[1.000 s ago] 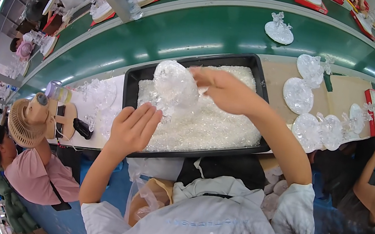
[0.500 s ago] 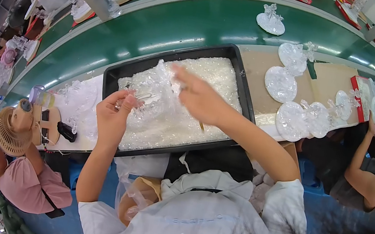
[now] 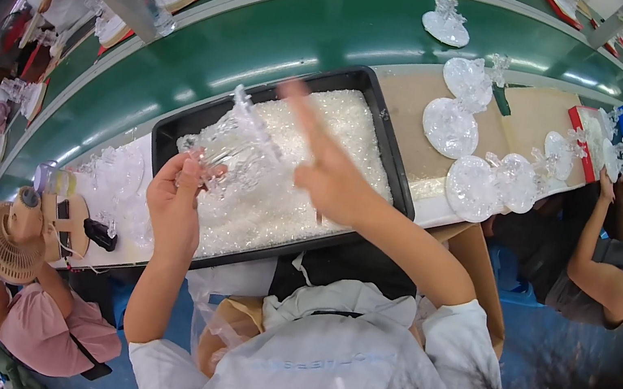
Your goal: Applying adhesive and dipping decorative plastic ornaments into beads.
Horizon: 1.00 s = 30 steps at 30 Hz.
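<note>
A: What is being held, and where?

B: A clear plastic ornament (image 3: 232, 152) is being pinched at its lower edge by the left hand (image 3: 177, 201), above the black tray (image 3: 392, 158) of white granules (image 3: 303, 193). The right hand (image 3: 331, 173) is being kept spread, fingers loose, just beside it and grasping nothing.

A: How is it judged to handle?

B: Light, stiff, slick and probably brittle; the thicker rim is being favoured over thin spikes.

A: Room for moving?

B: The tray walls are being cleared; the green conveyor belt (image 3: 270, 47) lies beyond, and finished clear pieces (image 3: 486, 183) are crowding the right.
</note>
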Available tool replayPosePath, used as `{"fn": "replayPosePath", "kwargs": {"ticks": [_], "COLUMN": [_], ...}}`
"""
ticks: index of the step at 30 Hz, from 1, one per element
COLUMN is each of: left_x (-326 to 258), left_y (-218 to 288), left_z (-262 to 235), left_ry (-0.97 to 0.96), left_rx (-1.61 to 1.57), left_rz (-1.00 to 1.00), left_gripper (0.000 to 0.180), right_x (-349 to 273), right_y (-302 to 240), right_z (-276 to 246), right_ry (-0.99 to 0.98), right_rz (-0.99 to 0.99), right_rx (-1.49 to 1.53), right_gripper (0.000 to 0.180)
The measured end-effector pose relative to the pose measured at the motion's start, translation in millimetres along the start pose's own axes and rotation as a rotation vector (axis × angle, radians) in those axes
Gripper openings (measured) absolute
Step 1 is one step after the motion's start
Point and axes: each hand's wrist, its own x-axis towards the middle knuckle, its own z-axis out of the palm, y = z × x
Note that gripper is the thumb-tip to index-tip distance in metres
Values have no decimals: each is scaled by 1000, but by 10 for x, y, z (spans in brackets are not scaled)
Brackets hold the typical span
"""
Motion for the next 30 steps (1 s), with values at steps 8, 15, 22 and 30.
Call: {"fn": "replayPosePath", "kwargs": {"ticks": [8, 15, 22, 30], "left_x": [49, 44, -40, -96], "left_y": [-86, -83, -37, -93], "left_z": [-4, -35, 35, 44], "left_ry": [-33, -35, 47, 19], "left_rx": [-45, 169, 339, 249], "left_rz": [-74, -15, 104, 136], "left_gripper": [33, 37, 33, 31], "right_x": [-28, 62, 2, -54], "right_y": [-46, 43, 79, -6], "right_z": [144, -17, 85, -27], "right_ry": [-171, 120, 193, -230], "right_rz": [-35, 183, 84, 74], "right_rx": [54, 254, 151, 218], "right_gripper": [99, 93, 104, 103]}}
